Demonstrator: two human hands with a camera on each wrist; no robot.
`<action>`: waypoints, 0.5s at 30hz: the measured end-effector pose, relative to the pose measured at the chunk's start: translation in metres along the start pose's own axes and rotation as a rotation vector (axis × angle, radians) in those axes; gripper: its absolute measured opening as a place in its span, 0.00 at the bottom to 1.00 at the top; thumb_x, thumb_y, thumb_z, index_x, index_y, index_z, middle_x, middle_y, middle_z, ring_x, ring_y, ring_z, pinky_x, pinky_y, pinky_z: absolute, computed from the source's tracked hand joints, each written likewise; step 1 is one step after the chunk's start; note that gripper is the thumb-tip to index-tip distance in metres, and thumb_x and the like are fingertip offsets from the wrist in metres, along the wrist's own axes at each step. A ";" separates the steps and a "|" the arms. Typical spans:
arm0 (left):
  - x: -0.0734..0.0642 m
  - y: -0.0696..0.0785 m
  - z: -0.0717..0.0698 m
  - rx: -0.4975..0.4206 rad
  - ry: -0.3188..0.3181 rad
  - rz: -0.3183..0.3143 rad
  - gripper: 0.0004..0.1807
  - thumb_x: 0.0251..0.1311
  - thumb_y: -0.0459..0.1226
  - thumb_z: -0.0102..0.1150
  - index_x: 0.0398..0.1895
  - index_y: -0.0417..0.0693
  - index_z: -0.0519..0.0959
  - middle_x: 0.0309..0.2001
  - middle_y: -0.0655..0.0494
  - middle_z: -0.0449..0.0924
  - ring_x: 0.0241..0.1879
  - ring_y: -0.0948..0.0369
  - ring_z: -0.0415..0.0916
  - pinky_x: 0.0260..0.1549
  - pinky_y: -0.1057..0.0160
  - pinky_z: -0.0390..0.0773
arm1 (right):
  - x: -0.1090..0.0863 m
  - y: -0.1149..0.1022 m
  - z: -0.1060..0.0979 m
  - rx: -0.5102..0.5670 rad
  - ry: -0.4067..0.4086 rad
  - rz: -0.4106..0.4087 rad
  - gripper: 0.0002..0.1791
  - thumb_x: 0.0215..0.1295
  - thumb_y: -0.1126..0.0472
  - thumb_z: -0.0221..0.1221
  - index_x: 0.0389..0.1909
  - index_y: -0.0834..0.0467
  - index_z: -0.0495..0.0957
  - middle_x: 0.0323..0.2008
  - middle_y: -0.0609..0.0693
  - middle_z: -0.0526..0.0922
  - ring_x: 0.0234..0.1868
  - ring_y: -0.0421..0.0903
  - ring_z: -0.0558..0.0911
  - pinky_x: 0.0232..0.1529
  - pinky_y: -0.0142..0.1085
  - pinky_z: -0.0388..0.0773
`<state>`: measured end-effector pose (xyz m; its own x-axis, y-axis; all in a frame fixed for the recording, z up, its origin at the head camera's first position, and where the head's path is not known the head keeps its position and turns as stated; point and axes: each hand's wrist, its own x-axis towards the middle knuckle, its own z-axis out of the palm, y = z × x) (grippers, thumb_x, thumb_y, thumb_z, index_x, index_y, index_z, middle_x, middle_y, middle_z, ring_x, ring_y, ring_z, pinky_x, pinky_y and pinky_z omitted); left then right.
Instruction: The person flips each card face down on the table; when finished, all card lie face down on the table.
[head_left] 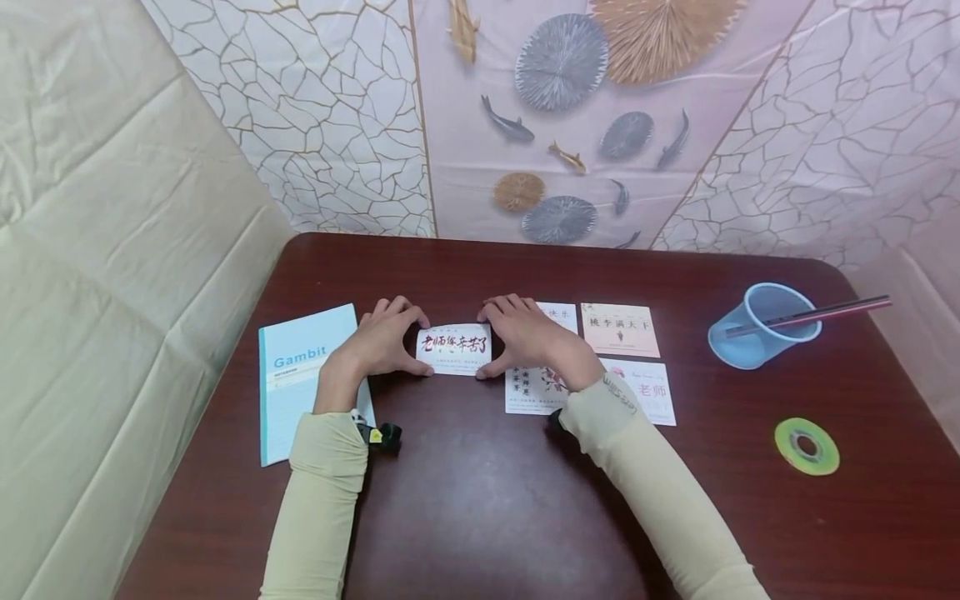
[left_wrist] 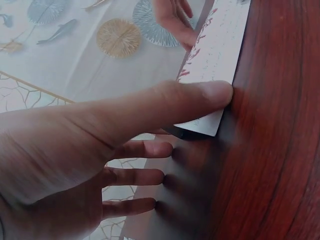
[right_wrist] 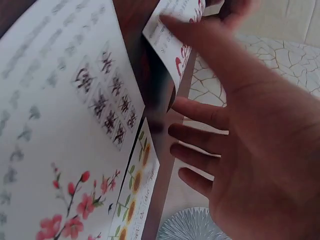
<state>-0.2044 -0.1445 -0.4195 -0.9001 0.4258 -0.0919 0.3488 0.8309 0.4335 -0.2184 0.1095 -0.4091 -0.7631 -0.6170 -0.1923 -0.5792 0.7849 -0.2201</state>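
A small white card (head_left: 453, 360) with red Chinese lettering stands between my two hands over the far middle of the table. My left hand (head_left: 380, 340) grips its left end, the thumb (left_wrist: 212, 95) lying across the printed face near the lower edge. At the other end my right hand (head_left: 528, 337) holds the card with thumb in front and fingertips behind. The card looks slightly bowed and tilted in the wrist views. Beneath my right wrist lies a card with pink blossoms (right_wrist: 75, 220), partly covered by the arm; a sunflower card (right_wrist: 135, 195) is beside it.
Right of my right hand lie a cream card (head_left: 619, 340) and a white card with pink lettering (head_left: 654, 402). A blue Gambit notebook (head_left: 292, 425) is partly under my left forearm. Farther right are a light-blue cup (head_left: 738, 346) holding thin sticks and a green disc (head_left: 787, 446).
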 end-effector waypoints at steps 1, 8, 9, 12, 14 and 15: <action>0.000 0.000 0.000 0.001 0.002 0.005 0.36 0.38 0.53 0.80 0.52 0.49 0.77 0.54 0.50 0.69 0.55 0.50 0.60 0.52 0.46 0.62 | -0.001 0.000 0.000 0.003 -0.001 -0.007 0.50 0.46 0.32 0.69 0.64 0.59 0.68 0.69 0.58 0.62 0.69 0.55 0.59 0.67 0.50 0.53; -0.003 0.000 0.000 0.003 -0.002 -0.015 0.38 0.38 0.53 0.80 0.54 0.49 0.77 0.54 0.50 0.68 0.54 0.50 0.60 0.52 0.47 0.62 | -0.003 0.000 0.004 -0.025 0.021 -0.045 0.48 0.44 0.32 0.71 0.61 0.58 0.70 0.69 0.57 0.63 0.67 0.54 0.61 0.67 0.49 0.55; -0.003 0.001 0.000 0.003 -0.004 -0.019 0.39 0.38 0.53 0.80 0.55 0.49 0.76 0.55 0.51 0.68 0.55 0.50 0.60 0.52 0.47 0.62 | -0.003 -0.001 0.005 -0.035 0.024 -0.045 0.48 0.44 0.32 0.70 0.61 0.58 0.70 0.69 0.57 0.63 0.67 0.54 0.61 0.67 0.49 0.55; -0.002 0.006 0.003 0.009 -0.011 -0.002 0.46 0.36 0.56 0.80 0.62 0.50 0.73 0.59 0.52 0.67 0.57 0.51 0.59 0.54 0.46 0.60 | -0.003 -0.003 0.006 -0.066 0.053 -0.041 0.49 0.44 0.30 0.69 0.62 0.58 0.69 0.69 0.56 0.62 0.67 0.54 0.61 0.67 0.49 0.55; 0.000 0.010 0.005 0.013 -0.010 0.042 0.50 0.36 0.57 0.79 0.66 0.51 0.71 0.61 0.53 0.67 0.57 0.51 0.59 0.55 0.45 0.59 | -0.004 -0.005 0.006 -0.068 0.091 -0.042 0.49 0.44 0.30 0.69 0.61 0.58 0.69 0.69 0.56 0.61 0.67 0.53 0.60 0.66 0.49 0.56; 0.002 0.012 0.007 0.017 -0.005 0.069 0.52 0.36 0.58 0.79 0.67 0.52 0.70 0.61 0.54 0.67 0.58 0.51 0.60 0.55 0.45 0.58 | -0.005 -0.005 0.006 -0.063 0.117 -0.050 0.49 0.44 0.30 0.69 0.61 0.58 0.69 0.70 0.56 0.61 0.67 0.53 0.60 0.66 0.49 0.56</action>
<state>-0.2006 -0.1311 -0.4206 -0.8724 0.4842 -0.0665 0.4147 0.8055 0.4233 -0.2098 0.1079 -0.4126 -0.7591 -0.6473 -0.0689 -0.6312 0.7578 -0.1657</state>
